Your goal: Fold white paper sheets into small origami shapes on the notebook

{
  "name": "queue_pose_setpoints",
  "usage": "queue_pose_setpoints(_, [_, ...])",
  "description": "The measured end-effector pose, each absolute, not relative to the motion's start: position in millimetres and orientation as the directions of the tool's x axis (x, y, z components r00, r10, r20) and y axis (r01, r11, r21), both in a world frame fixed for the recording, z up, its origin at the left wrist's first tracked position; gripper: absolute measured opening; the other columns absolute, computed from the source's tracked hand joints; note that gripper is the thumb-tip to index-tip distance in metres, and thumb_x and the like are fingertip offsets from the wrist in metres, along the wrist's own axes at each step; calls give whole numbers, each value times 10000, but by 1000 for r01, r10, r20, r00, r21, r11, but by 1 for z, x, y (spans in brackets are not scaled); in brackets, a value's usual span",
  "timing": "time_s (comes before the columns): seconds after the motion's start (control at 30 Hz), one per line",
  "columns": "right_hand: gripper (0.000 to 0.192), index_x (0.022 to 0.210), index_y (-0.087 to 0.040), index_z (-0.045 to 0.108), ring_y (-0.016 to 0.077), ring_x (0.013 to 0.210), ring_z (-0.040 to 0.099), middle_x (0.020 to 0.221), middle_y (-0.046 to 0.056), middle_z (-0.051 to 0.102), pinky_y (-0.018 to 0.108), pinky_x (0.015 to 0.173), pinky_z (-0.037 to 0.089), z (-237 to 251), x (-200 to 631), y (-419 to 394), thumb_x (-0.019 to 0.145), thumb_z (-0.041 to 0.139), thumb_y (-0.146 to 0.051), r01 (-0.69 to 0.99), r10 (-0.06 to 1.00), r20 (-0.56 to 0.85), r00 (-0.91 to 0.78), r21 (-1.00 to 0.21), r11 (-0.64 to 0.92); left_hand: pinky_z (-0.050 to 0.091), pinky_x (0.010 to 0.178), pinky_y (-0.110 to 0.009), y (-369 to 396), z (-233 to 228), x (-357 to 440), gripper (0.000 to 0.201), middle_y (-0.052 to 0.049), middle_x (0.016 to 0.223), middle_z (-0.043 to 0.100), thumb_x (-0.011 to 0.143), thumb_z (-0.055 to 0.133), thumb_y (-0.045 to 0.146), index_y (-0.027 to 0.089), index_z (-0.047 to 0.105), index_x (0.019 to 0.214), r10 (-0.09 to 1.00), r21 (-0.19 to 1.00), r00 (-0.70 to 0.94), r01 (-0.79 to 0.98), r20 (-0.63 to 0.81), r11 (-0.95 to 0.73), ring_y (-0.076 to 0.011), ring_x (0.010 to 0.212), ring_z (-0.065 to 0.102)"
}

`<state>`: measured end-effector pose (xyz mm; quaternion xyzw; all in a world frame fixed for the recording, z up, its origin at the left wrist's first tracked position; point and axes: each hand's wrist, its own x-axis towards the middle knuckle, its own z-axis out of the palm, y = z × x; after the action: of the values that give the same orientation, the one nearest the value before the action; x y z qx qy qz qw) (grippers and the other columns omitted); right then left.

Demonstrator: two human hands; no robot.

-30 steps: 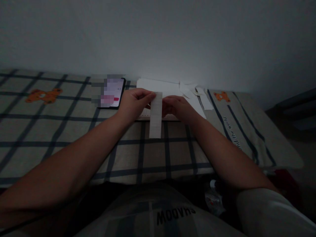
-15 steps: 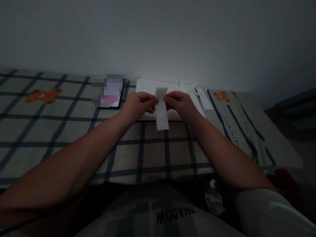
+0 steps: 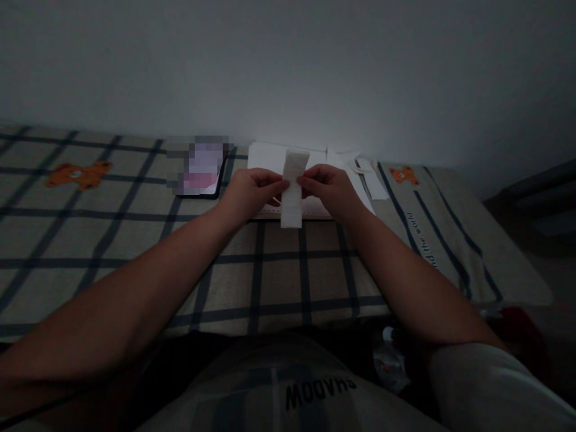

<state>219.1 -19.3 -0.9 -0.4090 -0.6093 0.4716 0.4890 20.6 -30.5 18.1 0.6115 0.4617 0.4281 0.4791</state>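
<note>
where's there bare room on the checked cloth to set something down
Bare checked cloth shows left of the smartphone and between the forearms, this side of the white sheets. Crowded around those sheets: left hand, right hand, pinched paper strip and paper scraps.

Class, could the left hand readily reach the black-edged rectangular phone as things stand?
Probably yes: the phone lies beside the left hand, nothing visible between them, though that hand's fingers pinch a narrow white paper strip.

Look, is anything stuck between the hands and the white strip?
Nothing visible is: the left hand and right hand pinch the white strip directly, one at each side. The phone lies left of the left hand.
</note>
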Motion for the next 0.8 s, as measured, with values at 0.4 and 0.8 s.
queue_pose_setpoints(0.4, [276, 832, -199, 683, 122, 689, 664, 748, -11, 698, 319, 732, 590, -2, 221, -19, 782, 804, -441, 81, 963, 193, -191, -974, 211, 600, 646, -272, -28, 11, 20, 188, -47, 762, 773, 815, 803, 329, 148, 782, 859, 975, 983, 207, 140, 85, -116, -150, 639, 708])
queue_pose_setpoints(0.8, [280, 795, -185, 674, 116, 657, 648, 704, -14, 697, 299, 692, 569, 0, 220, -19, 752, 831, -413, 75, 960, 133, -245, -985, 156, 608, 669, -265, -28, 12, 21, 171, -39, 732, 762, 842, 782, 324, 153, 780, 842, 985, 982, 163, 168, 59, -86, -142, 643, 706])
